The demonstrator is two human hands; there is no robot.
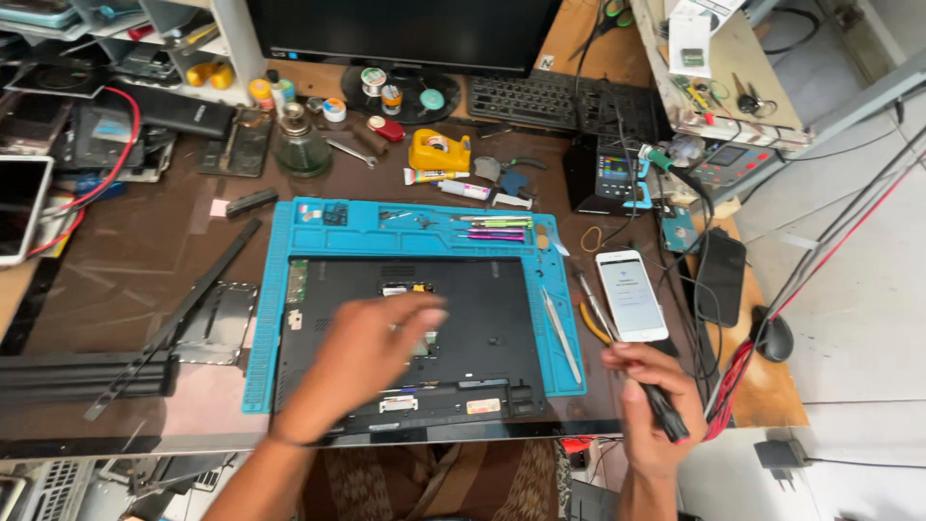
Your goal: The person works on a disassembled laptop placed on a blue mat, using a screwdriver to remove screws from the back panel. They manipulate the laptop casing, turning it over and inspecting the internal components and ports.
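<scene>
A black laptop base lies underside up on a blue repair mat in the middle of the brown desk. My left hand hovers flat over its centre, fingers spread and blurred, holding nothing. My right hand is at the desk's front right edge, closed around a black-handled tool, probably a screwdriver. A white smartphone with a lit screen lies just above that hand. Metal tweezers rest on the mat's right strip.
A dark monitor and a keyboard stand at the back. A glass bottle, a yellow tape dispenser, small meters and tangled cables crowd the desk. Black strips and a metal plate lie to the left.
</scene>
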